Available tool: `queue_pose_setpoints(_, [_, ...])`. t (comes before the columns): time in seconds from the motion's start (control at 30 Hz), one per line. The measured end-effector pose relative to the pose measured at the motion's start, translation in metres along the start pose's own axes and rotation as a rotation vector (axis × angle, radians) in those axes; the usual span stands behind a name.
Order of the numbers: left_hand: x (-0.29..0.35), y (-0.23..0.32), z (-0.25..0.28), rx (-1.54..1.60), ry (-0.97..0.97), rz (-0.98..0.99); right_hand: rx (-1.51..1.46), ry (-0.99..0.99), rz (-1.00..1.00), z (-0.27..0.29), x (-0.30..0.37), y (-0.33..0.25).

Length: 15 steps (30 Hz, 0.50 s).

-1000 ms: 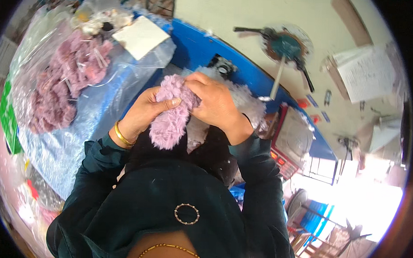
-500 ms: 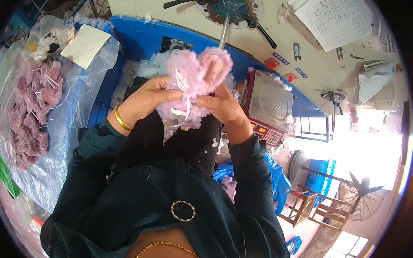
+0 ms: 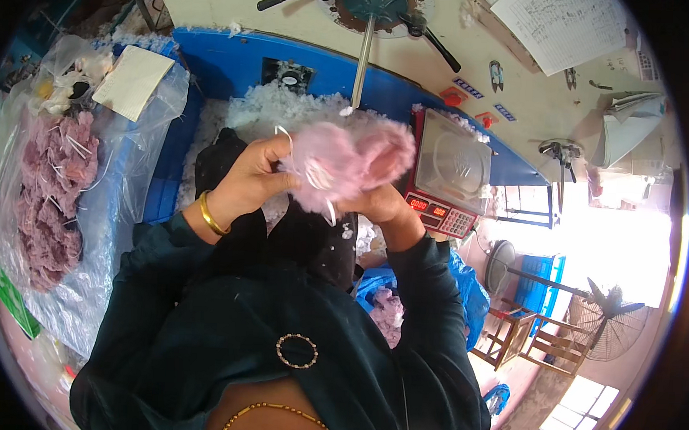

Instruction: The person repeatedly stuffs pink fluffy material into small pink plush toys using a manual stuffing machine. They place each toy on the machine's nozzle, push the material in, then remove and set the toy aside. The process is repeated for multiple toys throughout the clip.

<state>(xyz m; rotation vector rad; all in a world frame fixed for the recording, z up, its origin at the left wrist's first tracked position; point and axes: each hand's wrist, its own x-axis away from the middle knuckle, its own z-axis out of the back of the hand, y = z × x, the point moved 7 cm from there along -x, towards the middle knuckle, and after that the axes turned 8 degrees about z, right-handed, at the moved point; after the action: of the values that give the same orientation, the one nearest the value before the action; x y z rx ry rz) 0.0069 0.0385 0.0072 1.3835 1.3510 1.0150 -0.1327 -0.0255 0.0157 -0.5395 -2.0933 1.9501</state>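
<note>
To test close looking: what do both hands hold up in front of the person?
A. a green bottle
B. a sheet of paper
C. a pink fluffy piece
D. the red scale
C: the left hand and right hand both grip the pink fluffy piece.

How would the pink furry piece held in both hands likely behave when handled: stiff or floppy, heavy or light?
Probably floppy: the pink furry piece bulges and folds between the left hand and right hand. Likely light, since fingertips alone seem to hold it aloft. Its fluffy pile looks grippy rather than slippery, though loose white threads could snag.
</note>
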Motion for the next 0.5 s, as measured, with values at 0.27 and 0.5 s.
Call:
queue_pose_setpoints(0.27, [-0.078, 0.012, 0.018, -0.264, 0.228, -0.322, 0.849, 0.394, 0.265, 0.045, -0.024, -0.059])
queue_pose_setpoints(0.5, [-0.114, 0.012, 0.018, -0.660, 0.298, -0.338, 1.105, 0.442, 0.425, 0.053, -0.042, -0.060])
